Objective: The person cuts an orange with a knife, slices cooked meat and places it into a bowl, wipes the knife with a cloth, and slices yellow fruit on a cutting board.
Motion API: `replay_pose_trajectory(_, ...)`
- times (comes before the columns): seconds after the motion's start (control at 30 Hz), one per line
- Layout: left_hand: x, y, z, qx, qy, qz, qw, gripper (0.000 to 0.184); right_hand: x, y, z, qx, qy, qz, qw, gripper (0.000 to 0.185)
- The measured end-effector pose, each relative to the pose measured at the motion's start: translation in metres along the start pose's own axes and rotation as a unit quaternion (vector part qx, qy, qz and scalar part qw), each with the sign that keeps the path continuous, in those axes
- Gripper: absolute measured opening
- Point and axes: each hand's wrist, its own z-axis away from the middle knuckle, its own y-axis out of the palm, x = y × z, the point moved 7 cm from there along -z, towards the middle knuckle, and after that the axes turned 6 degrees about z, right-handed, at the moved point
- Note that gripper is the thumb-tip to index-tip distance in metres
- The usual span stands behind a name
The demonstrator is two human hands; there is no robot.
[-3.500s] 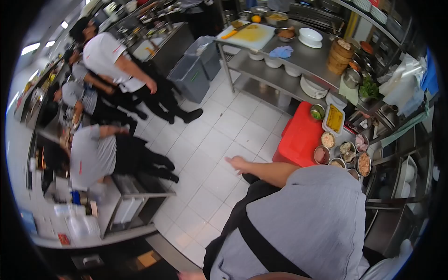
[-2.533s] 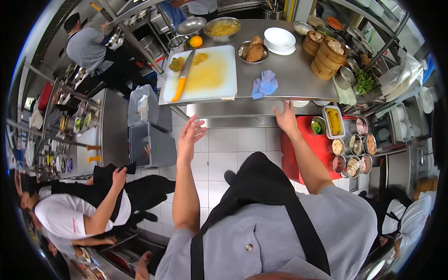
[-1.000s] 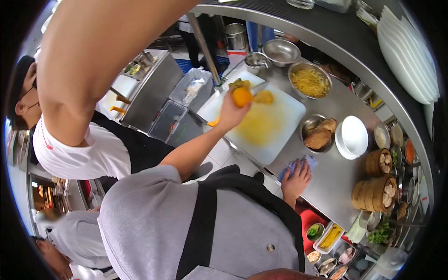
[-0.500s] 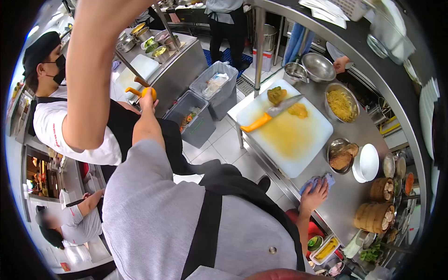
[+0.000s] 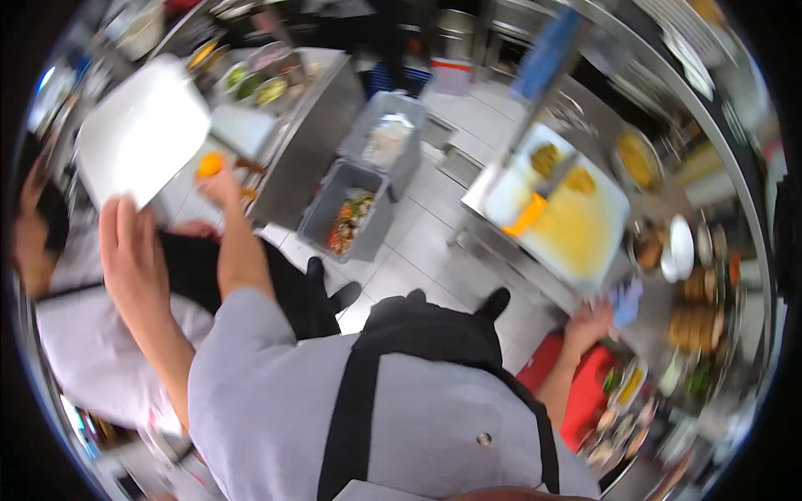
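My left hand is stretched out at the upper left, with its fingers closed around an orange fruit. At the steel table's front edge is my right hand, beside a crumpled blue cloth; its fingers are smeared by motion. On the table, a white cutting board bears a knife with an orange handle and yellow-green pieces. Near my left hand, another person's hand is at the edge of a white tray or plate.
Another person stands close on my left. Two grey bins stand on the tiled floor ahead, the nearer holding scraps. A counter with small containers lies behind them. Bamboo steamers and a red box are at the right.
The view has turned left. My left hand, still holding the orange, has reached farther left. My right hand no longer lies on the cloth. The white tray or plate has come into view.
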Motion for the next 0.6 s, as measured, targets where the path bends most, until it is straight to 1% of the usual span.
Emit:
replay_pose_trajectory(0.03,0.011,0.009,-0.016,0.002,0.009,-0.017,1.000,0.086,0.013,0.002,0.008,0.054,-0.044,0.057,0.996,0.027)
replay_pose_trajectory(0.07,0.029,0.011,-0.024,0.004,-0.049,0.013,0.999,0.085,0.024,-0.006,0.011,0.040,-0.019,0.066,0.997,0.025)
replay_pose_trajectory(0.1,0.043,0.012,-0.035,0.025,-0.084,0.037,0.995,0.091,0.031,-0.011,0.011,0.039,-0.003,0.105,0.994,0.021)
replay_pose_trajectory(0.13,0.062,0.013,-0.046,-0.019,-0.128,-0.062,0.990,0.098,0.027,-0.021,0.013,0.007,0.069,0.107,0.992,0.017)
replay_pose_trajectory(0.17,0.088,0.023,-0.058,-0.001,-0.224,-0.053,0.973,0.105,0.007,-0.027,0.014,0.034,0.214,0.056,0.975,0.018)
replay_pose_trajectory(0.2,0.099,0.032,-0.073,0.021,-0.203,-0.062,0.977,0.106,-0.001,-0.038,0.020,-0.039,0.300,0.037,0.952,0.020)
replay_pose_trajectory(0.23,0.090,0.029,-0.070,0.023,-0.219,-0.071,0.973,0.106,-0.010,-0.037,0.024,-0.045,0.318,0.032,0.947,0.021)
replay_pose_trajectory(0.27,0.073,0.022,-0.072,0.017,-0.238,-0.081,0.968,0.105,-0.014,-0.037,0.031,-0.052,0.330,0.020,0.943,0.022)
replay_pose_trajectory(0.3,0.064,0.023,-0.078,0.116,-0.259,-0.149,0.947,0.098,-0.017,-0.039,0.037,-0.011,0.295,0.036,0.955,0.025)
replay_pose_trajectory(0.33,0.084,0.035,-0.092,0.176,-0.226,-0.193,0.938,0.098,-0.013,-0.031,0.039,0.039,0.241,0.034,0.969,0.027)
replay_pose_trajectory(0.4,0.155,0.103,-0.113,0.284,-0.113,-0.251,0.918,0.098,0.010,-0.041,0.050,0.121,0.203,0.039,0.971,0.028)
replay_pose_trajectory(0.43,0.181,0.115,-0.121,0.309,-0.093,-0.270,0.907,0.099,0.023,-0.040,0.054,0.129,0.149,0.045,0.979,0.022)
replay_pose_trajectory(0.47,0.203,0.121,-0.125,0.316,-0.091,-0.273,0.904,0.099,0.020,-0.039,0.068,0.195,0.203,0.060,0.958,0.025)
replay_pose_trajectory(0.5,0.182,0.105,-0.117,0.270,-0.118,-0.246,0.924,0.099,-0.013,-0.023,0.102,0.160,0.170,0.043,0.971,0.028)
replay_pose_trajectory(0.53,0.132,0.061,-0.095,0.206,-0.158,-0.243,0.935,0.088,-0.020,-0.025,0.120,0.189,0.187,0.058,0.962,0.030)
replay_pose_trajectory(0.6,0.109,0.048,-0.090,0.258,-0.184,-0.162,0.935,0.096,-0.026,-0.036,0.129,0.243,0.222,0.110,0.938,0.030)
